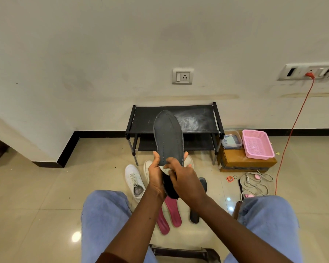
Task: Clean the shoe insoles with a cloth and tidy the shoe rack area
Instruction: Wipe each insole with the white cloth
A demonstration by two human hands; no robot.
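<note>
My left hand (155, 174) grips the lower end of a dark grey insole (168, 137) and holds it upright in front of the black shoe rack (141, 118). A small white cloth (164, 169) is pinched in my right hand (182, 179) and pressed against the insole's lower part. Two pink insoles (172, 212) lie on the floor between my knees. Another dark insole (197, 215) lies to their right. A white sneaker (134, 182) sits on the floor to the left of my hands; a second one (188, 161) shows partly behind them.
The rack's top shelf carries a dusty white smear (194, 120). Right of the rack, a brown box (245, 164) bears a pink basket (257, 144) and a clear lidded container (232, 139). A tangle of white cable (254, 184) and an orange cord (292, 128) run along the floor at right.
</note>
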